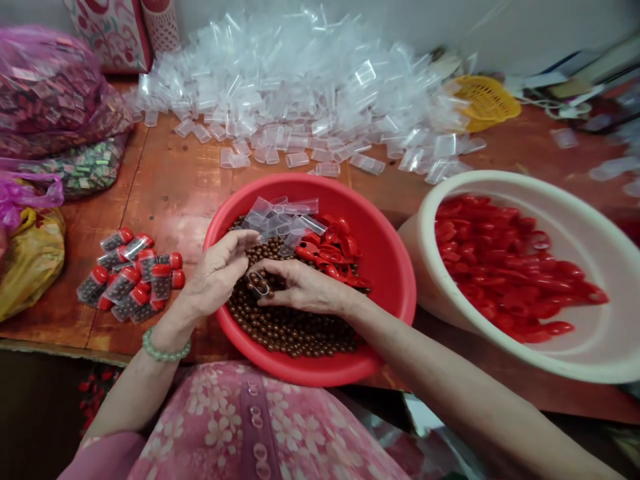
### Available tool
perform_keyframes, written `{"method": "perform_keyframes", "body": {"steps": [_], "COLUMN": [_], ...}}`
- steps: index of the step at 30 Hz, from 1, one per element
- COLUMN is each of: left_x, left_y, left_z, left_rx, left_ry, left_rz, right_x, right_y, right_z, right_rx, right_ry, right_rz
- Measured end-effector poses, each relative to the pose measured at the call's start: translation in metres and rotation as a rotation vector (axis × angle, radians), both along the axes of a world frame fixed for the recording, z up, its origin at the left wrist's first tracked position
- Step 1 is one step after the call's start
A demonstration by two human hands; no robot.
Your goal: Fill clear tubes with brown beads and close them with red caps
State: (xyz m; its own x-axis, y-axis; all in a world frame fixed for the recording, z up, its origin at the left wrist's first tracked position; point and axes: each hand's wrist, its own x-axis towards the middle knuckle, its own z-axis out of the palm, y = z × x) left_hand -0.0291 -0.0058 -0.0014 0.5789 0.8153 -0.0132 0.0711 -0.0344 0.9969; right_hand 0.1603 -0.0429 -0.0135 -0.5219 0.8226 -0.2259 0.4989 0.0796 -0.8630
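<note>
My left hand (220, 270) is over the left rim of a red basin (387, 267), its fingers stretched out near clear plastic sleeves (267, 217); nothing shows in its grip. Between the thumb and fingers of my right hand (310, 288) is a clear sleeve (259, 283) with brown beads at its opening. Loose brown beads (300, 333) lie below it in the basin. Red plastic caps (340, 247) rest on the beads beside the sleeves. To the left, a small pile of bead-filled sleeves with red caps (123, 283) lies on the table (160, 180).
A white basin (575, 220) of red caps stands to the right. Behind the red basin spreads a large heap of clear sleeves (300, 87), next to a yellow basket (487, 100). Filled pink bags (45, 87) and a yellow bag (37, 260) are at the left.
</note>
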Motion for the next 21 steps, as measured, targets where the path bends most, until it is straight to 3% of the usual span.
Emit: {"method": "perform_keyframes", "body": {"steps": [3, 7, 10, 18, 21], "left_x": [-0.008, -0.004, 0.005, 0.012, 0.011], "left_y": [-0.002, -0.01, -0.015, -0.019, -0.019], "left_z": [0.003, 0.002, 0.002, 0.008, 0.008], "left_rx": [-0.016, 0.09, 0.064, -0.212, -0.225], "left_ry": [0.02, 0.18, 0.218, 0.012, -0.001], "left_rz": [-0.176, -0.257, -0.225, -0.062, -0.09], "right_x": [0.004, 0.006, 0.007, 0.017, 0.018], "right_y": [-0.004, -0.009, -0.013, -0.026, -0.03], "right_z": [0.007, 0.015, 0.018, 0.034, 0.04], "right_rx": [0.007, 0.096, 0.195, 0.307, 0.341], "right_ry": [0.129, 0.217, 0.202, -0.028, 0.021], "right_rz": [-0.061, -0.083, -0.081, -0.243, -0.298]}}
